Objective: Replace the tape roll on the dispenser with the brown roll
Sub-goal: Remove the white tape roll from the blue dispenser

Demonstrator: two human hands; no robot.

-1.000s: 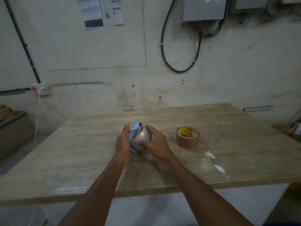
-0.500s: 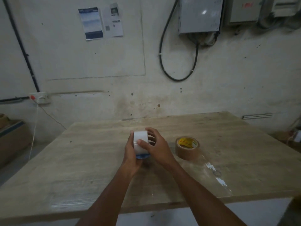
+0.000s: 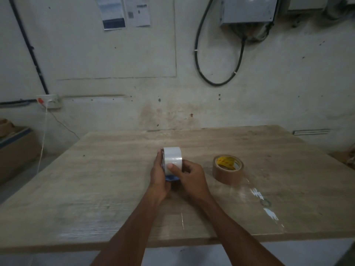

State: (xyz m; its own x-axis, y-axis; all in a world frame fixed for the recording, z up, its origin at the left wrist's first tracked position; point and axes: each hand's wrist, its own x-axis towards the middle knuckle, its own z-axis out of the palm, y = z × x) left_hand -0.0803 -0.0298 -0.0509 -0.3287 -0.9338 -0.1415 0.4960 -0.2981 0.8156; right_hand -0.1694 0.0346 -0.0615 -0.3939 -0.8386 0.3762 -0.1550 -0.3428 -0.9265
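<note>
Both hands were at the centre of the frame, over the tabletop [image 3: 96,189]. The left hand [image 3: 158,177] was closed around the far-left side of the dispenser [image 3: 171,178], of which only a small blue part showed below the roll. The right hand [image 3: 189,177] was clamped on the white roll [image 3: 172,158], thumb pressed to its outer face and fingers curled behind it. The white roll stood on edge and appeared still seated on the dispenser; how firmly could not be told, as the hub was hidden by the hands.

Judgement: the step in hand was removal of the old roll, an early stage of the task. The next move would call for the left hand to steady the dispenser body while the right drew the white roll sideways off its hub, with care that any loose tape end did not cling to the frame.

The brown roll [image 3: 228,169] lay flat on the tabletop at centre right of the frame, near the right hand but apart from it, untouched. A yellow label with red markings sat inside its core; the print was too small to read. Two papers [image 3: 124,12] were pinned to the wall at upper centre-left; their text was likewise illegible. No brand name could be made out anywhere.
</note>
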